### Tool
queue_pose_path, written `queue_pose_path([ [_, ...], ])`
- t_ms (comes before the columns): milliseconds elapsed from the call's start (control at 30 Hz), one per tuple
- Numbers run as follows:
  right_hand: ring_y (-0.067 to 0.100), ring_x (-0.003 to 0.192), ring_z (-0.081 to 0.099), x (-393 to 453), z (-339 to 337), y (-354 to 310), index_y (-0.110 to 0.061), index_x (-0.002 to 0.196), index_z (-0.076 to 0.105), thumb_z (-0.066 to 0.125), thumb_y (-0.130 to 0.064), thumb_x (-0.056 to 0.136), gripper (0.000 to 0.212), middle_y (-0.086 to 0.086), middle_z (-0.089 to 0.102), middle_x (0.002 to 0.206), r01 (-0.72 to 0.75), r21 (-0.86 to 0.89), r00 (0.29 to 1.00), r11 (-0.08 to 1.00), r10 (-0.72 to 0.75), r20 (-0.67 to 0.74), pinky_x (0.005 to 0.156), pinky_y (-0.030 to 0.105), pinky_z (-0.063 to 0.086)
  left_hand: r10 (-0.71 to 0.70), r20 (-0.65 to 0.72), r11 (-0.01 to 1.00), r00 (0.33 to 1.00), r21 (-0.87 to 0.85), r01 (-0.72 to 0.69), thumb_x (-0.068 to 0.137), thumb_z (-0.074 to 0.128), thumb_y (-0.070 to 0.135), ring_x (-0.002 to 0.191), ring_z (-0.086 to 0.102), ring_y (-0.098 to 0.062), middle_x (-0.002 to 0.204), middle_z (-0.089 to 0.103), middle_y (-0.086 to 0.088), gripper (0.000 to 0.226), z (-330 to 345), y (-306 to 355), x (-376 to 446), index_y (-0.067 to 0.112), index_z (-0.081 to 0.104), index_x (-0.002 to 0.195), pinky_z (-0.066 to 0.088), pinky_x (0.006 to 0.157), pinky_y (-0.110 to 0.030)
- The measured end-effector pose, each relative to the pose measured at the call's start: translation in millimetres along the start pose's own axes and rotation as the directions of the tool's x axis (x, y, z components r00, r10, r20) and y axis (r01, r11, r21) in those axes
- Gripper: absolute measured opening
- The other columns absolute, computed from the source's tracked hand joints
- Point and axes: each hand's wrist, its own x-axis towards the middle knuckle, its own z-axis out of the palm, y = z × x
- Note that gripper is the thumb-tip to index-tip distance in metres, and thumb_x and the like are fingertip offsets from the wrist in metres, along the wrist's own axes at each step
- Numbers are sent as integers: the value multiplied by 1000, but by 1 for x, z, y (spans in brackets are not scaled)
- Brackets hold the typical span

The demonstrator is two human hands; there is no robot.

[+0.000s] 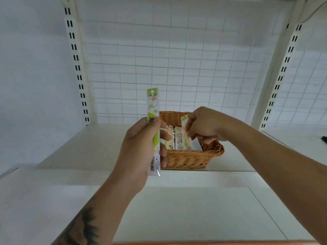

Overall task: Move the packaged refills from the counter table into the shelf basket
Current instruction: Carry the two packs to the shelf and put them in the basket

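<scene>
We hold one refill (153,131) upright in our left hand (141,147), fingers curled round its lower half, just in front of the basket (191,158) on the shelf (88,147). It waits there, we think, so that it is ready to go in next. Our right hand (207,126) reaches over the basket from the right and pinches a second refill (184,133) between the fingertips, its lower end already down among the packs (174,138) that stand inside. These packs lean side by side, so the new one is probably being slid into a gap — held by its upper part, it can be steered. The basket stands near the front edge of the shelf, which makes it easy to reach. The bench is not clearly seen here — only a pale surface lies below the shelf
</scene>
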Motion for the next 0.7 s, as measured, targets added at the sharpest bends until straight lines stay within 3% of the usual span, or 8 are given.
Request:
queue_pose_path([
  [100,19,43,55,10,18,-1,2,102,69,58,6,95,13,17,64,73,-19,-160,1000,987,21,7,40,25,48,10,3,1000,1000,16,-10,106,54,23,50,49,-24,74,64,-9,21,-2,-5,-3,7,66,97,44,47,-30],
  [233,16,75,61,15,27,1,-14,92,63,62,-7,91,8,5,66,93,35,-487,973,873,-140,-183,64,30,54,12,-3,999,1000,30,-12,106,54,24,50,51,-24,73,66,-10,23,-7,-4,-7,8,69,103,44,46,-29],
  [367,17,80,63,-4,24,5,-24,87,62,62,-20,93,7,-1,66,91,142,-415,912,899,-281,-298,71,36,58,-9,-42,1000,999,30,10,105,54,39,51,38,-18,73,64,-8,32,-6,-4,-10,15,73,94,28,50,-27],
  [500,7,63,62,-52,33,8,-30,85,62,69,-32,94,12,-12,64,67,429,-218,725,877,-478,-496,59,26,52,-88,8,996,996,-1,88,100,43,64,51,35,-13,77,68,-6,58,3,3,-14,19,79,96,24,51,-28],
  [567,9,55,59,-75,45,11,-27,85,62,72,-26,94,13,-12,61,59,593,-113,609,797,-536,-585,52,18,44,-105,31,992,994,-67,107,103,42,59,53,38,-14,80,70,-6,57,7,8,-15,17,81,99,25,50,-29],
  [667,4,54,47,-97,65,16,-16,90,68,72,-19,94,6,-18,53,64,712,-302,342,634,-688,-640,53,19,41,-93,45,989,995,-108,97,102,52,31,65,52,-17,81,68,0,32,12,10,-17,18,81,96,37,61,-35],
  [700,3,60,48,-99,72,18,-13,93,69,72,-19,93,7,-19,54,71,716,-361,285,597,-722,-630,56,21,43,-80,53,991,995,-104,85,101,54,27,71,58,-19,83,68,0,27,13,11,-18,19,80,96,41,66,-38],
])
